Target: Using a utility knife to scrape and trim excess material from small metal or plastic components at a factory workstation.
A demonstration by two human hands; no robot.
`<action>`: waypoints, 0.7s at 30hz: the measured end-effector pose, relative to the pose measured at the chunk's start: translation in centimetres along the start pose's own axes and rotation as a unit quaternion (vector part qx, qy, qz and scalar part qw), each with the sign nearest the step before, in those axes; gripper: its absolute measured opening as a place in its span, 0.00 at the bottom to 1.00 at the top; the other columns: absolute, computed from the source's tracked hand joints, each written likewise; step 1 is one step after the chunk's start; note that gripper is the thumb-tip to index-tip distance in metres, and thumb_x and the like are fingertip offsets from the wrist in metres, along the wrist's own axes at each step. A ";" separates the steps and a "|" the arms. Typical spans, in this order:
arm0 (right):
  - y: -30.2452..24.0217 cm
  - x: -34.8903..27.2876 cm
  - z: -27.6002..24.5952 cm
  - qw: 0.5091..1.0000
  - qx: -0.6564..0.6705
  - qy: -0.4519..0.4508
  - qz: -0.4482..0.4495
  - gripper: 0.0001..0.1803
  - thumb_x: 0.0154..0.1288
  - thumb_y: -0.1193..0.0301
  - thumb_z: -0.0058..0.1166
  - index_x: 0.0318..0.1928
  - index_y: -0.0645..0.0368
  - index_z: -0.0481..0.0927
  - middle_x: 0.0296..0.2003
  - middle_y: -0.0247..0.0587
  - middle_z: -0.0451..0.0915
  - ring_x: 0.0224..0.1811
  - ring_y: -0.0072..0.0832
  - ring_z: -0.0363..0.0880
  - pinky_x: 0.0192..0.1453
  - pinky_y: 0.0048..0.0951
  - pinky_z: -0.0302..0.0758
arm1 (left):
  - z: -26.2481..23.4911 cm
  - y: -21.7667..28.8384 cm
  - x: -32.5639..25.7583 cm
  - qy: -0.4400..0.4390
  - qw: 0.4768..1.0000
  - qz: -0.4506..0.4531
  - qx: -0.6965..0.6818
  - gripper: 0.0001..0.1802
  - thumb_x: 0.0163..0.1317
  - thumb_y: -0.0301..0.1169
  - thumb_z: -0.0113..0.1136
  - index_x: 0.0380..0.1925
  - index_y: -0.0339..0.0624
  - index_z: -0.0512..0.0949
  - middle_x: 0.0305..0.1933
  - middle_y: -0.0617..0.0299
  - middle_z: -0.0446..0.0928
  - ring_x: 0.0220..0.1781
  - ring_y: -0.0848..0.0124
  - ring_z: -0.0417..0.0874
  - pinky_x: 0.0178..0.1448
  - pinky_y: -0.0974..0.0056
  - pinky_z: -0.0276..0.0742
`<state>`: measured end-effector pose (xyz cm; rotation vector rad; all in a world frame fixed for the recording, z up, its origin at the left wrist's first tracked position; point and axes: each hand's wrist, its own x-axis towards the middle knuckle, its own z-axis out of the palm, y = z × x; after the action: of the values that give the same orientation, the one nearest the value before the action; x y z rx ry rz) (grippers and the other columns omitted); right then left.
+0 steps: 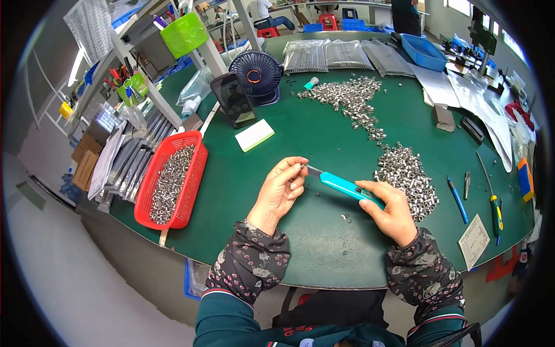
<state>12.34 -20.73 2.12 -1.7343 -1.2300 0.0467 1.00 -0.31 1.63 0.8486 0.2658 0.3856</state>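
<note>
My right hand (pixel 388 209) is closed around a turquoise utility knife (pixel 346 186), its blade out and pointing left. The blade tip meets a small metal ring (pixel 301 166) pinched between the thumb and fingers of my left hand (pixel 281 191); most of the ring is hidden by the fingertips. To the right of the knife lies a pile of small metal rings (pixel 408 179). A second spread of smaller metal pieces (pixel 352 98) covers the table farther back. Small dark scraps (pixel 345 237) lie on the green table (pixel 312 260) below the knife.
At the left stands a red basket (pixel 199 168) filled with metal pieces. Behind my left hand are a white-green pad (pixel 254 135), a phone (pixel 233 101) and a dark fan (pixel 255 78). A blue pen-like tool (pixel 457 201), a screwdriver (pixel 496 214) and a paper slip (pixel 474 242) lie right.
</note>
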 end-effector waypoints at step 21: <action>-1.2 -0.1 -0.9 0.988 -0.153 -0.005 -0.029 0.17 0.49 0.72 0.54 0.42 0.58 0.75 0.26 0.42 0.74 0.26 0.34 0.74 0.30 0.28 0.70 | -0.8 -0.7 0.0 -0.015 0.986 0.027 0.165 0.12 0.60 0.38 0.48 0.25 0.41 0.69 0.17 0.68 0.64 0.12 0.86 0.55 0.14 0.81 0.47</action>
<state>11.90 -21.40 3.40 -1.9590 -1.3491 -0.1763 0.88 -0.14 0.58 1.1881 0.2830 0.3848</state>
